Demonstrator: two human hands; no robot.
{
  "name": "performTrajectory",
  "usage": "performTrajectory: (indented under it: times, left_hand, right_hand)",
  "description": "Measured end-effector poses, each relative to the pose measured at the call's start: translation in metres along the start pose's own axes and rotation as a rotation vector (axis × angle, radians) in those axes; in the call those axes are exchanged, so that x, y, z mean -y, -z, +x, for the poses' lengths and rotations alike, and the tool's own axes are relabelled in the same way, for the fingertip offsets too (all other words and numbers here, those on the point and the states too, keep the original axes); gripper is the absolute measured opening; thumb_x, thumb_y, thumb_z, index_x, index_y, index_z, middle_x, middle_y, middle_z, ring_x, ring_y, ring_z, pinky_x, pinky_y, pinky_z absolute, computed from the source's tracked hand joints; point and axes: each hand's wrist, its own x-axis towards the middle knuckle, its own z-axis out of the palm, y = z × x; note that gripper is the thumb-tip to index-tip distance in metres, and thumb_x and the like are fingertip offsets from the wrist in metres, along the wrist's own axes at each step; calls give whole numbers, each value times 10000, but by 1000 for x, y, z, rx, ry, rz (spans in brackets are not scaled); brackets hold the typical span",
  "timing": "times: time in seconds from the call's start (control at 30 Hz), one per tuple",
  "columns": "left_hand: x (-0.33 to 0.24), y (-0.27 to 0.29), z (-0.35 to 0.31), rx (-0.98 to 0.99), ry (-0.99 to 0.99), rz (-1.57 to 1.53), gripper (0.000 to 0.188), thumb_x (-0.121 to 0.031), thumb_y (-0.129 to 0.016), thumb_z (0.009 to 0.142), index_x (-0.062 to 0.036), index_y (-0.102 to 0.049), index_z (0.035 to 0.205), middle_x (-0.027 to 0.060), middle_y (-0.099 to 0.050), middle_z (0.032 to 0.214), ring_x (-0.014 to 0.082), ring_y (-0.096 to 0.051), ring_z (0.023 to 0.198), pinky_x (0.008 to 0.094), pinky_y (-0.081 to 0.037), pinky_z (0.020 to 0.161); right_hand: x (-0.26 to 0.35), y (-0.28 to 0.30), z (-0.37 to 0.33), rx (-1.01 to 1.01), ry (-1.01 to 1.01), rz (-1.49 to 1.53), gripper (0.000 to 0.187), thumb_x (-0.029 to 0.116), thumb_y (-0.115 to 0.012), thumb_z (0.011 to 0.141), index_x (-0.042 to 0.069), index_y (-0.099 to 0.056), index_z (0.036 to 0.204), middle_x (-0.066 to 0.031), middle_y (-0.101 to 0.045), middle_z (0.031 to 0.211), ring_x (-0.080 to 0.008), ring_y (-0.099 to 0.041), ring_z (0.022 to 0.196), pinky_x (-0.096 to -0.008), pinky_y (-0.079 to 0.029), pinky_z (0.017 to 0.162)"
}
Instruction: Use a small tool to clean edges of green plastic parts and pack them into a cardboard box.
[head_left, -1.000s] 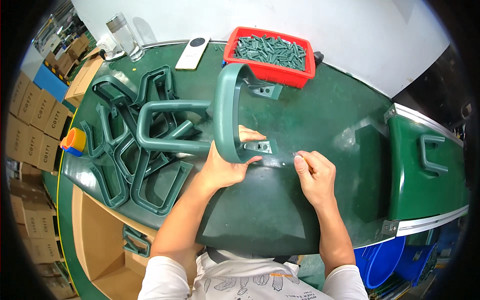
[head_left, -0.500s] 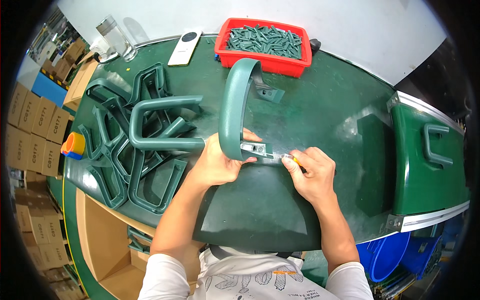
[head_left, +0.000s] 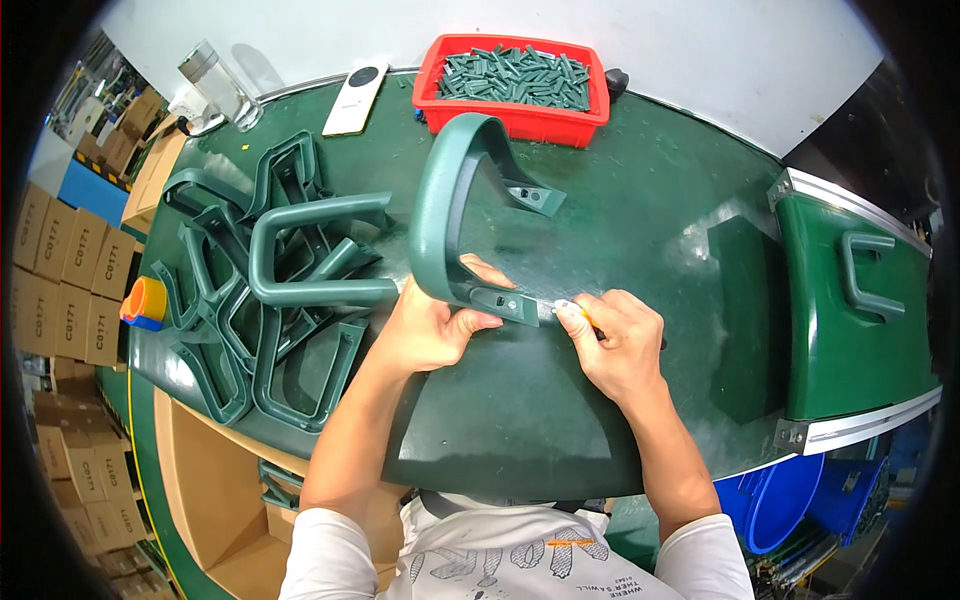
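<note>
My left hand (head_left: 425, 330) is closed round the lower arm of a green U-shaped plastic handle (head_left: 432, 220), which stands raised above the table with its open side to the right. Each flat end of the handle shows small holes. My right hand (head_left: 622, 340) grips a slim knife-like tool (head_left: 597, 324) with some orange on it. Most of its grip is hidden in the fingers. A thin, pale tip reaches left from the thumb to the handle's lower end; whether it touches cannot be made out.
Several similar green handles (head_left: 325, 292) lie heaped on the green table (head_left: 520, 420) at left. A red bin (head_left: 520, 124) of small green pieces stands at the back, near a phone (head_left: 355, 100) and a glass bottle (head_left: 222, 88). Rightward is a green panel (head_left: 850, 360); an orange tape roll (head_left: 148, 298) sits far left.
The U-shaped handle has shifted a little left and turned, so its lower end now shows a different face. My right hand with the tool has moved slightly left.
</note>
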Motion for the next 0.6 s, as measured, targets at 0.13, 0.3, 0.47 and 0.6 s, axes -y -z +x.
performTrajectory:
  times: [0.13,0.3,0.47,0.6]
  left_hand:
    - [-6,-1,-1,-63,106,-168,265,-85,-755,734,28,-623,934,141,-652,892,213,-600,785,309,-496,679]
    - [4,-1,0,-143,-19,-270,332,30,-777,656,28,-606,941,162,-662,933,270,-650,906,359,-532,794]
    - [6,-3,-3,-169,1,-445,370,-92,-804,664,12,-595,952,215,-660,951,321,-656,917,427,-536,804]
    - [5,-3,-2,-171,7,-510,380,-109,-801,669,8,-589,961,233,-654,967,324,-657,913,438,-536,804]
  right_hand:
    - [-8,1,-1,17,-100,337,206,213,-723,778,11,-686,807,-67,-541,592,-171,-493,502,-293,-381,455]
    - [-6,7,-2,59,-150,551,215,204,-725,794,-7,-683,808,-69,-521,576,-136,-464,499,-271,-356,454]
    - [-6,6,-2,92,-80,552,224,209,-730,789,-9,-679,776,-63,-518,567,-135,-465,490,-270,-356,449]
    - [-5,5,-3,99,-64,573,226,210,-732,786,-9,-675,765,-59,-515,562,-137,-463,482,-275,-356,444]
